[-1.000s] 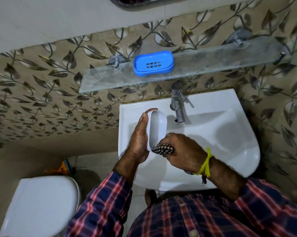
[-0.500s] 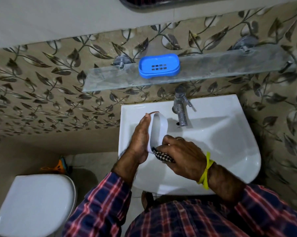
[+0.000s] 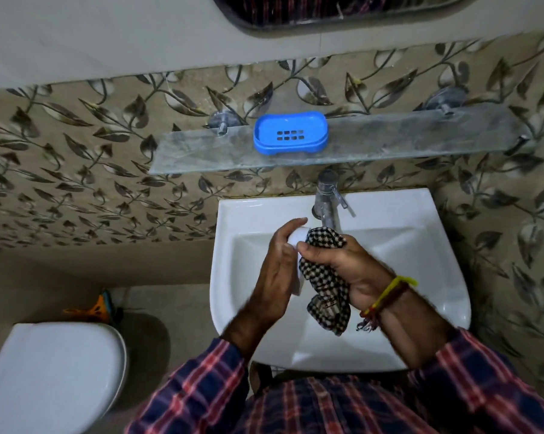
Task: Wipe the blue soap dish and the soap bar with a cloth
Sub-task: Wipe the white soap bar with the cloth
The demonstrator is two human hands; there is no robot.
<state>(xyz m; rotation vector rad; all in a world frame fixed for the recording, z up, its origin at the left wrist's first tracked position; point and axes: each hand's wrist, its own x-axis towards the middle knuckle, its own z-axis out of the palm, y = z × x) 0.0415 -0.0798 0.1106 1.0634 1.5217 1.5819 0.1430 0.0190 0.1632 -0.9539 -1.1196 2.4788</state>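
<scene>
Over the white sink (image 3: 421, 277), I log: left hand (image 3: 275, 274) cupped around the white soap bar (image 3: 296, 238); right hand (image 3: 349, 264) clenched on the checked cloth (image 3: 324, 277) — pressed against the bar. Farther back — blue soap dish (image 3: 291, 133) on the glass shelf (image 3: 405, 136).
</scene>
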